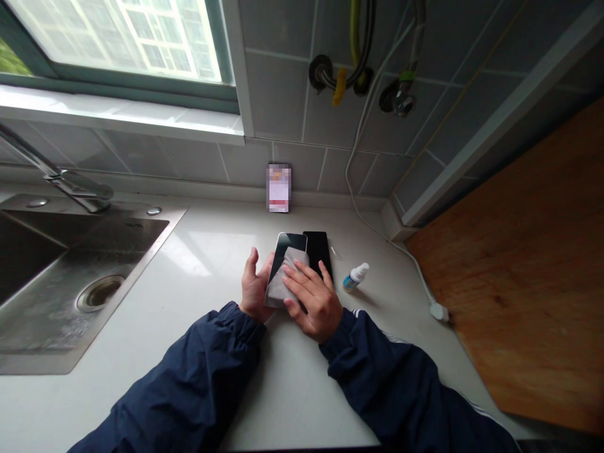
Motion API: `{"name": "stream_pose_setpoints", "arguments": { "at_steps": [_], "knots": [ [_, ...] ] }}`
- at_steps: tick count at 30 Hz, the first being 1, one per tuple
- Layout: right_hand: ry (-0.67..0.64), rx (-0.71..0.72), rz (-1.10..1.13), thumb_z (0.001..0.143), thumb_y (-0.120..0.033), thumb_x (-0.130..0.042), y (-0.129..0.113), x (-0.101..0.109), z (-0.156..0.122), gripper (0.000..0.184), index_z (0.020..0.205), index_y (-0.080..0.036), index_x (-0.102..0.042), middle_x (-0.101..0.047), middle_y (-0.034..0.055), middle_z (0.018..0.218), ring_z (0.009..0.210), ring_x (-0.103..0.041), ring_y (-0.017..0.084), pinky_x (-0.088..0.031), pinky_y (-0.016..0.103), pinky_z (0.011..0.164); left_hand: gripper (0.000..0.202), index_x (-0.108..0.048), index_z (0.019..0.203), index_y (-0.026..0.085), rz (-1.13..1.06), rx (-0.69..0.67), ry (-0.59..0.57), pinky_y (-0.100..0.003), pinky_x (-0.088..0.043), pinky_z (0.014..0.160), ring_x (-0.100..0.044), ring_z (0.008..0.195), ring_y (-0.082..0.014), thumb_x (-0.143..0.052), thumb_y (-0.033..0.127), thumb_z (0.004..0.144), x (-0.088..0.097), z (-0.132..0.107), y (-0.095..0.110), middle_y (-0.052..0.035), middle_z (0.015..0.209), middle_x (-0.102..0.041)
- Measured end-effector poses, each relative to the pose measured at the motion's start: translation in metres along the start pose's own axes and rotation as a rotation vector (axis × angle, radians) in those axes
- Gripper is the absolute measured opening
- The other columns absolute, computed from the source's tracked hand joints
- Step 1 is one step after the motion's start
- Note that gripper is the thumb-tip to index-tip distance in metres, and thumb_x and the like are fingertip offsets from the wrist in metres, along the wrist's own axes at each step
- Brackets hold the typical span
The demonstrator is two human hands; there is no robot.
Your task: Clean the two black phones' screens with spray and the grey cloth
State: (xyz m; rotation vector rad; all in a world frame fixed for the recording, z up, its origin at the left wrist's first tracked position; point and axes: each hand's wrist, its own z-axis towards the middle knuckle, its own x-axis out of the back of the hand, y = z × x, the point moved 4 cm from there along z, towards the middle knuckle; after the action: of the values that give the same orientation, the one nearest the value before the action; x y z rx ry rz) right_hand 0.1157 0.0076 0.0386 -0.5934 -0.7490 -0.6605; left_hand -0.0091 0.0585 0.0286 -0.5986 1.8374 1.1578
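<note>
My left hand [256, 286] grips a smartphone [293, 240] from its left side, with the thumb sticking up and the fingers hidden beneath. The phone's dark glass shows at the top, and a grey cleaning cloth [282, 291] covers most of its lower part. My right hand [317, 302] holds the cloth against the phone, its fingers stretched across it. Right behind the phone lies a flat black item [318, 248], perhaps another phone or a case, partly hidden by my right fingers. A small white spray bottle [355, 277] with a blue label stands to the right.
Against the tiled wall leans an upright phone with a blurred screen [279, 189]. A steel sink [174, 220] with a faucet [78, 189] is at the left. A white cable [377, 228] runs down to a plug [439, 312] beside a wooden board [533, 264]. Hoses hang above the white counter [198, 302].
</note>
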Motion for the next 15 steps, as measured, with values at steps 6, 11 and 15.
{"name": "stream_pose_setpoints", "arguments": {
  "at_steps": [6, 11, 15],
  "knots": [
    [-0.024, -0.107, -0.064, 0.109, -0.043, -0.039, 0.007, -0.007, -0.001, 0.062, 0.164, -0.015, -0.033, -0.036, 0.0133, 0.169, 0.162, -0.022, 0.03, -0.023, 0.062, 0.128, 0.071, -0.059, 0.146, 0.019, 0.065, -0.016, 0.03, -0.048, -0.05, 0.111, -0.067, 0.126, -0.0365, -0.052, 0.069, 0.095, 0.004, 0.001, -0.005, -0.0131, 0.131, -0.073],
    [0.017, -0.155, -0.078, 0.109, -0.045, -0.038, 0.011, -0.008, -0.003, 0.073, 0.17, -0.014, -0.01, -0.023, 0.0157, 0.174, 0.164, -0.012, 0.034, -0.027, 0.064, 0.126, 0.072, -0.062, 0.143, 0.014, 0.119, -0.073, -0.012, -0.051, -0.041, 0.121, -0.055, 0.141, -0.0392, -0.061, 0.065, 0.092, 0.004, 0.003, -0.011, -0.0158, 0.138, -0.07],
    [0.062, -0.176, -0.091, 0.109, -0.048, -0.039, 0.013, -0.009, -0.004, 0.078, 0.17, -0.015, -0.003, -0.016, 0.0166, 0.175, 0.163, -0.011, 0.037, -0.026, 0.066, 0.126, 0.064, -0.066, 0.14, 0.015, 0.154, -0.071, 0.012, -0.048, -0.03, 0.129, -0.044, 0.151, -0.0362, -0.066, 0.057, 0.092, 0.013, 0.004, -0.019, -0.0137, 0.14, -0.07]
  ]
}}
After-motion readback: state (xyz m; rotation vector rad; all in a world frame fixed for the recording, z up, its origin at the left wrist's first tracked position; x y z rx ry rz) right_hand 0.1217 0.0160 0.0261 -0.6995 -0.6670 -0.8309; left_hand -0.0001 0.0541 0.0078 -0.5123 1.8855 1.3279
